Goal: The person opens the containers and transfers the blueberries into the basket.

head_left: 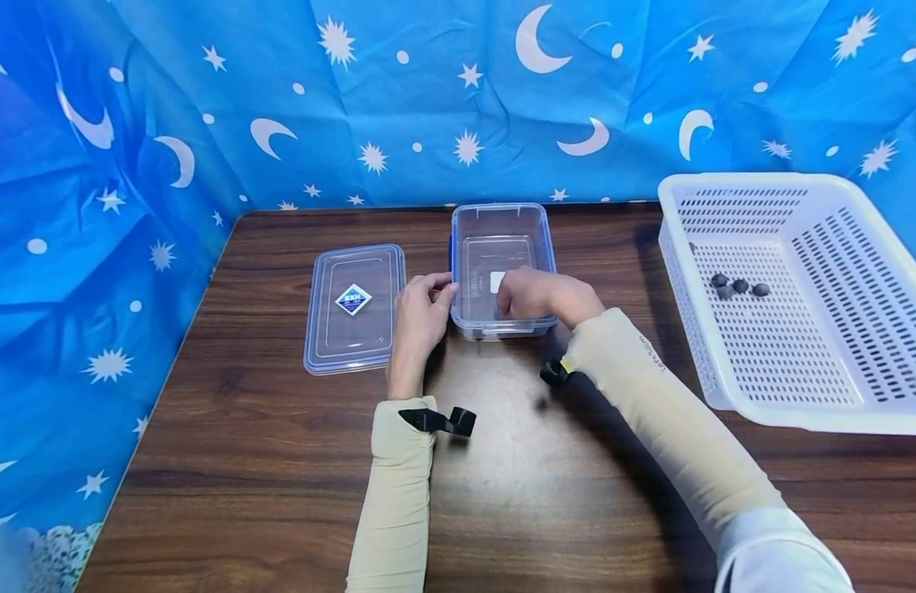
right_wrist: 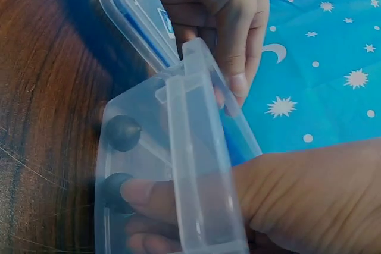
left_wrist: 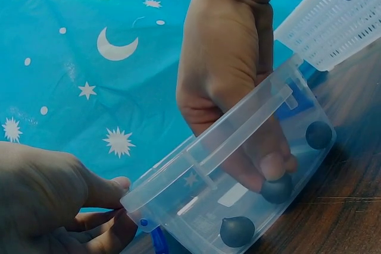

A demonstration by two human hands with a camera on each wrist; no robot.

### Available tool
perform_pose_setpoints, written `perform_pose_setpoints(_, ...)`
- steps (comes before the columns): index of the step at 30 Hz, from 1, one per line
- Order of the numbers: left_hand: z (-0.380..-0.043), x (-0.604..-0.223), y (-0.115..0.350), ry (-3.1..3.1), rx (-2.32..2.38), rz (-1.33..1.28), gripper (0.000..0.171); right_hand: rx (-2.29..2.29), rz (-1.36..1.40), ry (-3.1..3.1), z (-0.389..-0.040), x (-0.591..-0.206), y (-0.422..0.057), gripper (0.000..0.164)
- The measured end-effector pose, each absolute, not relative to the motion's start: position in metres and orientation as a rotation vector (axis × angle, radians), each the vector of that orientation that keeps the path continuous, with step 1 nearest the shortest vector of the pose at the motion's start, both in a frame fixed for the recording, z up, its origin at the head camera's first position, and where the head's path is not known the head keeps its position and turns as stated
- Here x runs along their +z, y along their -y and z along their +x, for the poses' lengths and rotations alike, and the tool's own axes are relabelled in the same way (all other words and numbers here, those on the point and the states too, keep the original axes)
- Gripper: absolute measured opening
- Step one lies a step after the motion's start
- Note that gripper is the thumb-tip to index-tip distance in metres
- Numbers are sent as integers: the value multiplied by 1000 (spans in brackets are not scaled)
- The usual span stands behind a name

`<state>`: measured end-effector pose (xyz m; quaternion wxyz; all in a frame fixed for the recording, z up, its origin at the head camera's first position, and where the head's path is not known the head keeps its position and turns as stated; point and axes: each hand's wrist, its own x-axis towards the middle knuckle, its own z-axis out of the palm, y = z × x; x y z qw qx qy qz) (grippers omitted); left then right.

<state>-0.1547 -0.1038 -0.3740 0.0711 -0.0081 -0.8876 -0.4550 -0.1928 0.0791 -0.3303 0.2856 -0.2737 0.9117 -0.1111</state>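
Note:
A clear plastic food container (head_left: 504,249) with a blue-edged rim stands on the table. At its left side, my left hand (head_left: 421,317) pinches the rim between thumb and fingers. My right hand (head_left: 535,294) reaches down inside, thumb and fingertips on a dark round ball (left_wrist: 277,190) at the container's floor. In the left wrist view, another dark ball (left_wrist: 237,232) with a small pointed tip lies beside it, and a third ball (left_wrist: 318,135) sits at the far end. The right wrist view shows a ball (right_wrist: 124,133) next to the one under my thumb.
The container's clear lid (head_left: 354,329) with a diamond label lies flat, left of my left hand. To the right stands a white perforated basket (head_left: 792,346) holding several small dark balls (head_left: 740,286). A blue star-and-moon cloth (head_left: 428,91) hangs behind the wooden table (head_left: 265,461).

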Motion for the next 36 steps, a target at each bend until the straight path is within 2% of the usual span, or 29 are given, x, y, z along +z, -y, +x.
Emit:
perform_pose_setpoints(2,-155,-374,103,2668,-1369,-25,25,-301,-718,-2441,-192,-331,-79,27)
perform_pose_setpoints(9,-155,-373,101,2671,-1373,-31,25,-453,-673,-2515,-191,-326,-87,8)
perform_pose_setpoints(21,-154,-373,103,2665,-1362,-21,25,-734,-566,-2610,-183,-300,-113,9)
perform_pose_setpoints(26,-155,-374,103,2672,-1361,-18,26,-740,-510,-2669,-176,-287,-127,13)
perform_pose_setpoints(36,-155,-376,103,2659,-1371,-33,25,-679,-556,-2827,-165,-266,-154,11)
